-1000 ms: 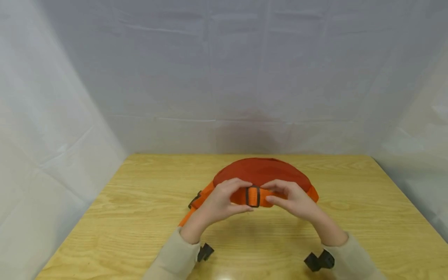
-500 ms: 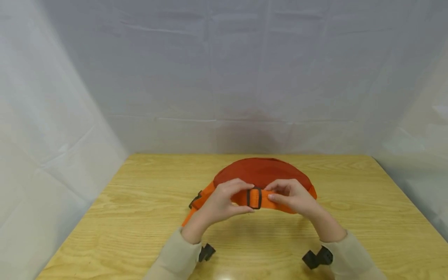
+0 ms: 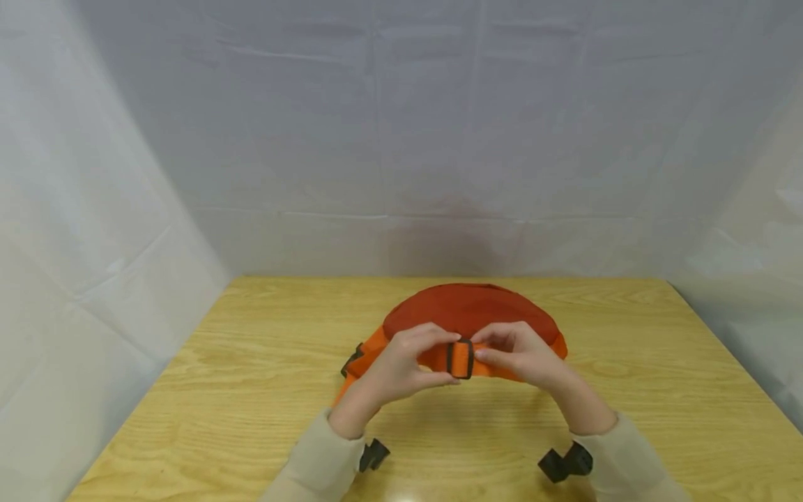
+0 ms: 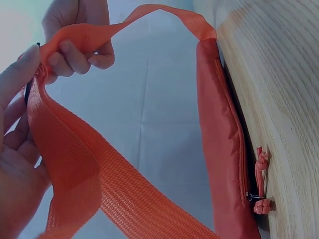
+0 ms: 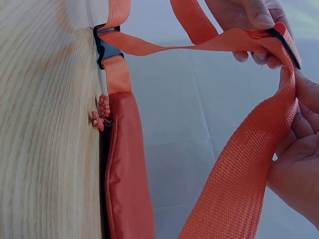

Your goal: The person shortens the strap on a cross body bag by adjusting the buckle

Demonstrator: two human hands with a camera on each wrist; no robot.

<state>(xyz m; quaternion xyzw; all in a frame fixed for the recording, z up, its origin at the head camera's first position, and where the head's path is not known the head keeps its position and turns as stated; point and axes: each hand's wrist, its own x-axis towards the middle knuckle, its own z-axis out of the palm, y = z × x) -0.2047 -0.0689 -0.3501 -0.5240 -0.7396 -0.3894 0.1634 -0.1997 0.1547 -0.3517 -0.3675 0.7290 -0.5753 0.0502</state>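
A red waist pack [image 3: 472, 307] stands on the wooden table, with its orange strap [image 4: 75, 144] raised in front of it. On the strap sits a black slider buckle [image 3: 461, 360]. My left hand [image 3: 408, 361] holds the slider by its upper and lower ends between fingers and thumb. Just to the right of it, my right hand [image 3: 530, 357] pinches the strap between thumb and fingers. A black side-release buckle [image 5: 107, 46] joins the strap near one end of the pack; it appears fastened. Red cord zipper pulls [image 4: 261, 181] hang at the pack's zipper.
The wooden table [image 3: 251, 390] carries the pack near its middle. White sheeting [image 3: 401, 139] rises behind the table and at both sides. Small black devices [image 3: 566, 463] are worn at both wrists.
The slider and my left hand have shifted slightly right and toward me. My right fingers first slid right along the strap, then came back close beside the slider.
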